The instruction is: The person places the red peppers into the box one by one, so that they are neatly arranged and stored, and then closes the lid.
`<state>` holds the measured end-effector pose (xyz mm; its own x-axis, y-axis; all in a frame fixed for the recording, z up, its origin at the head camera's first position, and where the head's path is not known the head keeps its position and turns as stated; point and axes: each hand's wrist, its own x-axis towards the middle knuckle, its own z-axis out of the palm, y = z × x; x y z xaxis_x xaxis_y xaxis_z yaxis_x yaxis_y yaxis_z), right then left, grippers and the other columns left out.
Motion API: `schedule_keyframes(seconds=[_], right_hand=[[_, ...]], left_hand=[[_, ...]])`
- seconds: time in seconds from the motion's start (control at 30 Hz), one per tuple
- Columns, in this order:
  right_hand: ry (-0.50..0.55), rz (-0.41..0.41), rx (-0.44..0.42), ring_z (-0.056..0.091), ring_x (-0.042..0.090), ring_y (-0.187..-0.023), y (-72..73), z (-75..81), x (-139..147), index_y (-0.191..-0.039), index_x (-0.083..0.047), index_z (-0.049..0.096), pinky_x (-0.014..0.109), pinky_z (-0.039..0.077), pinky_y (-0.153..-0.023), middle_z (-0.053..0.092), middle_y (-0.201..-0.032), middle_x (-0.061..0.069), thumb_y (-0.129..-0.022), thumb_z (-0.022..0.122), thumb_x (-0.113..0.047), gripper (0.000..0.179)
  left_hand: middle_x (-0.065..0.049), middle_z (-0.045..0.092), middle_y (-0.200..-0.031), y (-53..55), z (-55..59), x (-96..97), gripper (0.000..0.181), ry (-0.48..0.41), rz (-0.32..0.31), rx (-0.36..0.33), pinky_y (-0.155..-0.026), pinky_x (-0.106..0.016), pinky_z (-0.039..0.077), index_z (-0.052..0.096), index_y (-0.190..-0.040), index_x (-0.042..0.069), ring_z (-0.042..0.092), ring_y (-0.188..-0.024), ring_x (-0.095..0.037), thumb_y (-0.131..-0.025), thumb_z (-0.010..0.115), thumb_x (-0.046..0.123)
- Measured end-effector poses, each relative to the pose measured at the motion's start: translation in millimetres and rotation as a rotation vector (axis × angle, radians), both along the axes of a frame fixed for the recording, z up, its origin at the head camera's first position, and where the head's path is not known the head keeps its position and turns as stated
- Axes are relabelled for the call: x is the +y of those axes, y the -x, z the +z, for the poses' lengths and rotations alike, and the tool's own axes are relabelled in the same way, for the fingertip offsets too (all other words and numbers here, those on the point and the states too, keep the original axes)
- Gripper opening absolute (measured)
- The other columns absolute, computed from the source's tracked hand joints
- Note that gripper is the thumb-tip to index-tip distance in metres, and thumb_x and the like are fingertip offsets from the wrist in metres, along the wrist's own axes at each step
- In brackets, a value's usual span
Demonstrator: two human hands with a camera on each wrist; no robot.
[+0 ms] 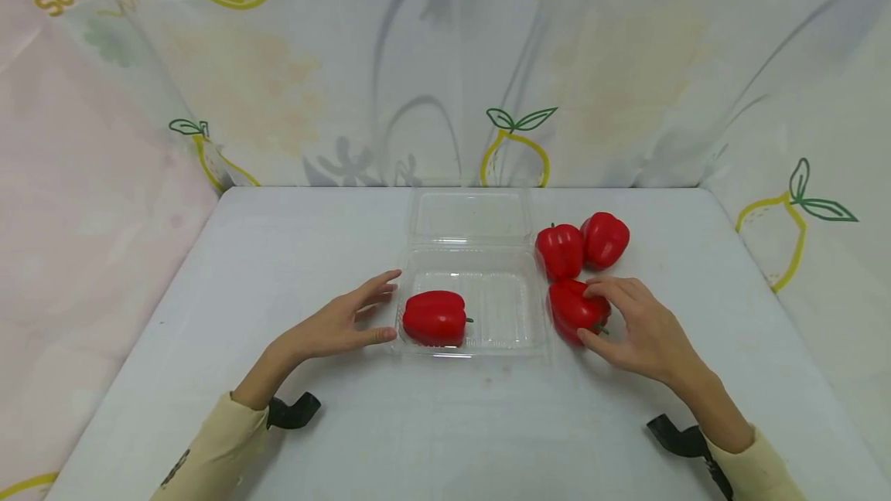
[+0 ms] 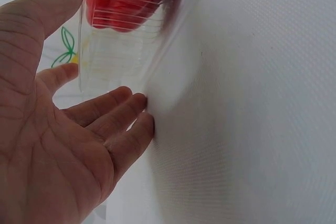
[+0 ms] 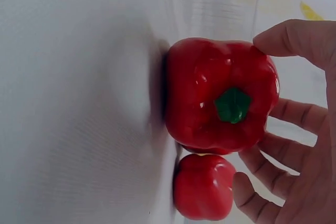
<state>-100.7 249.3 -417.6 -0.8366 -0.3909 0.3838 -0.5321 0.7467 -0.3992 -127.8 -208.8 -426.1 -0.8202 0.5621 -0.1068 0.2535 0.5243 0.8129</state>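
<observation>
A clear plastic clamshell box point(image 1: 506, 308) lies with its lid folded back, and one red bell pepper point(image 1: 435, 318) rests on its side in the left part. My left hand point(image 1: 348, 320) is at the box's left edge, fingers spread and relaxed; in the left wrist view the thumb and forefinger are at the rim point(image 2: 81, 51). Right of the box, my right hand point(image 1: 643, 327) holds another bell pepper point(image 1: 572, 311) between thumb and fingers. Its green stem point(image 3: 232, 105) faces the right wrist camera. This pepper still appears to sit on the table.
Two more red bell peppers point(image 1: 560, 251) stand close together behind the held one, at the box's right side. The open lid point(image 1: 470, 215) lies toward the back of the white table point(image 1: 313, 230). A printed cloth point(image 1: 418, 60) hangs behind the table.
</observation>
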Motion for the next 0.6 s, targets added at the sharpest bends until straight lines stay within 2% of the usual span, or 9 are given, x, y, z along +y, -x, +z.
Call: schedule_keyframes(seconds=[0.27,0.5,0.6], right_hand=[[0.001,-0.002,-0.069,0.054,0.026,-0.108,-1.9,1.2,0.8,-0.116,-0.012,0.059,0.049,0.057,-0.074,0.06,-0.12,0.007,-0.062,0.088,-0.018,0.062],[-0.011,-0.058,-0.127,0.054,0.026,-0.105,-4.2,-1.4,-1.0,-0.122,-0.011,0.057,0.048,0.057,-0.073,0.06,-0.117,0.008,-0.07,0.088,-0.03,0.064],[0.0,-0.064,-0.137,0.054,0.026,-0.104,-4.1,-2.4,-0.8,-0.122,-0.011,0.056,0.048,0.057,-0.073,0.06,-0.116,0.007,-0.069,0.089,-0.027,0.064]], left_hand=[[-0.009,0.042,-0.151,-1.5,2.1,0.7,0.088,0.007,0.004,-0.01,-0.104,-0.051,0.042,0.025,-0.156,0.022,0.042,-0.136,-0.03,-0.086,0.076,0.037],[-0.008,0.043,-0.15,-1.5,1.2,-0.2,0.088,0.004,0.001,0.002,-0.103,-0.05,0.043,0.026,-0.156,0.022,0.043,-0.136,-0.029,-0.086,0.076,0.038],[-0.007,0.043,-0.15,-1.6,1.3,-0.7,0.088,0.002,-0.001,0.003,-0.104,-0.049,0.043,0.025,-0.156,0.022,0.043,-0.136,-0.028,-0.086,0.076,0.04]])
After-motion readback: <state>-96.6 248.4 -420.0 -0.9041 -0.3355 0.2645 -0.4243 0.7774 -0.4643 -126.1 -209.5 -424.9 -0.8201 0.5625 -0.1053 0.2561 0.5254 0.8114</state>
